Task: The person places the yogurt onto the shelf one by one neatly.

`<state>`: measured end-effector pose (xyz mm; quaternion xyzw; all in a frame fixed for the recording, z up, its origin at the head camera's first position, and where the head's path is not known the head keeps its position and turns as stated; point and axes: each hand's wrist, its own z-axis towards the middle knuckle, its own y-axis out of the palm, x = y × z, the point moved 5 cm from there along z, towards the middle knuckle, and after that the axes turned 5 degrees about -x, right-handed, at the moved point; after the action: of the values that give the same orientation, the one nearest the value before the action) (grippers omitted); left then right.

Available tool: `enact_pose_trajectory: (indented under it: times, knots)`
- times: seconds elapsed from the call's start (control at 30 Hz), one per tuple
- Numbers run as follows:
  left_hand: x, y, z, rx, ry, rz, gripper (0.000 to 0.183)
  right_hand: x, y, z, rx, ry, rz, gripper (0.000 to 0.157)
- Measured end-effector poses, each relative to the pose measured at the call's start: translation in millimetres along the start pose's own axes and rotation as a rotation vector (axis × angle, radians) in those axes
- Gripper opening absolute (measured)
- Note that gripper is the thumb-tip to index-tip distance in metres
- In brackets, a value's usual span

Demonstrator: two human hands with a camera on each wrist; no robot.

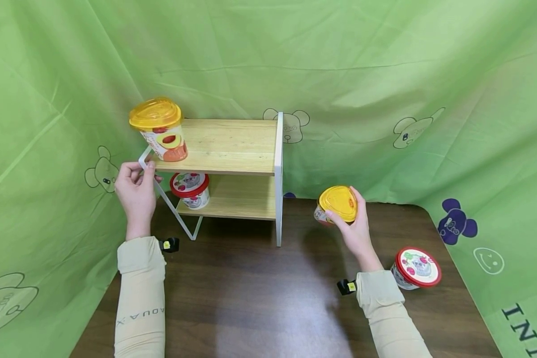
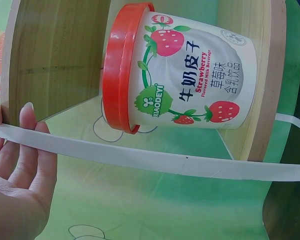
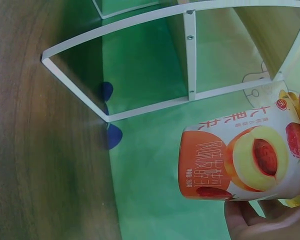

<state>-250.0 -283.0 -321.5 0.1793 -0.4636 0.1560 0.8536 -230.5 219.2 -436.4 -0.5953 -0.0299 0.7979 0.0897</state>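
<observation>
A red-lidded tub (image 1: 416, 268) sits unshelved on the table (image 1: 232, 278) as my right hand (image 1: 356, 233) grips a yellow-lidded cup (image 1: 337, 203), also off the rack (image 1: 232, 144). My left hand (image 1: 136, 194) pinches the rack's frame (image 2: 140, 155); a peach cup (image 1: 161, 132) on top and strawberry tub (image 1: 190, 190) below are already shelved.

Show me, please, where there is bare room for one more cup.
Bare: the upper shelf between its peach cup and the right frame; the lower shelf right of its strawberry tub; the table between the sleeves. Crowded: the shelves' left end, where the left hand grips the left frame.
</observation>
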Motion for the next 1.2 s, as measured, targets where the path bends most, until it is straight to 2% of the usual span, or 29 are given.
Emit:
enact_pose_trajectory:
  times: [0.2, 0.37, 0.5, 0.73, 0.87, 1.2]
  knots:
    - [0.1, 0.6, 0.0, -0.006, -0.001, 0.01, 0.008, -35, 4.3, -8, -0.024, -0.012, -0.027, 0.084]
    - [0.2, 0.7, 0.0, -0.007, -0.011, 0.009, 0.008, -45, 6.0, -10, -0.037, -0.017, -0.032, 0.083]
    - [1.0, 1.0, -0.6, -0.007, -0.011, 0.021, 0.008, -46, 6.5, -10, -0.047, -0.049, -0.014, 0.083]
    - [1.2, 0.5, -0.9, -0.004, -0.005, 0.012, 0.008, -21, 4.2, -2, -0.048, -0.072, 0.013, 0.089]
    - [-0.2, -0.2, -0.1, -0.002, -0.001, -0.018, 0.008, -22, 4.2, -1, -0.045, -0.113, 0.032, 0.088]
    - [-0.9, -1.2, -0.6, 0.0, 0.001, -0.01, 0.008, -25, 3.1, -1, -0.033, -0.173, 0.08, 0.084]
